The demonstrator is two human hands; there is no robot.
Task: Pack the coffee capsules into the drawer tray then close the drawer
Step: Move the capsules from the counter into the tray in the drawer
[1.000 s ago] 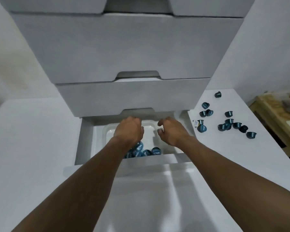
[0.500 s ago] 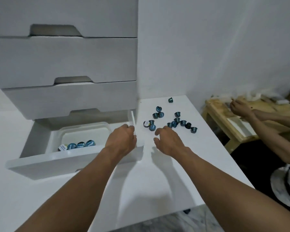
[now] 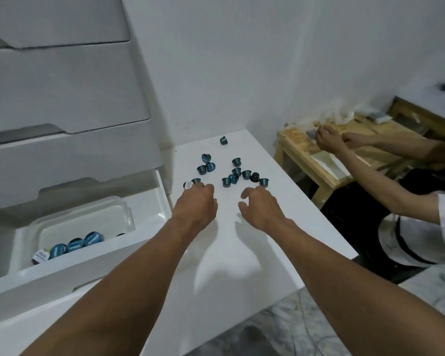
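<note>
Partly done, I judge: a few coffee capsules lie in the tray of the open drawer; a dozen-odd loose capsules wait on the table right of the drawer; right hand hovers loosely curled, empty; left hand has an unclear hold.

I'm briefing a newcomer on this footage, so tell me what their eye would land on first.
A scatter of teal coffee capsules on the white table draws the eye, with the left hand and right hand hovering at its near edge. At lower left, the open drawer shows a clear tray holding a few packed capsules.
</note>
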